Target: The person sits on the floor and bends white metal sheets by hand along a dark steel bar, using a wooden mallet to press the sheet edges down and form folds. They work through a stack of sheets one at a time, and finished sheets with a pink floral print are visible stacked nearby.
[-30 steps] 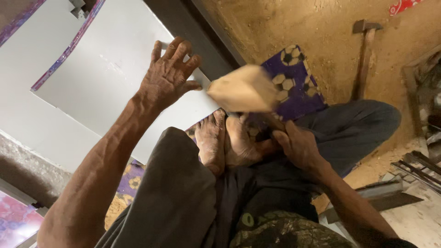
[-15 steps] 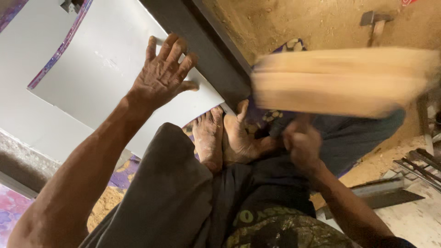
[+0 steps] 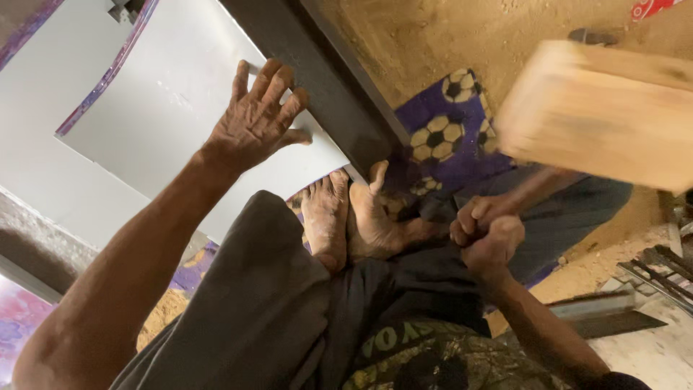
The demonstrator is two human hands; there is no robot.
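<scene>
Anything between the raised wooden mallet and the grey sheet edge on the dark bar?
Nothing visible. The wooden mallet is up in the right hand; the left hand lies flat on the grey sheet, beside the dark bar.

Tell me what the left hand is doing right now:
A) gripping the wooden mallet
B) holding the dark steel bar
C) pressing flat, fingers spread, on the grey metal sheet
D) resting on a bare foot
C: the left hand lies palm down with fingers spread on the grey metal sheet, while the right hand is closed on the handle of the blurred wooden mallet.
</scene>
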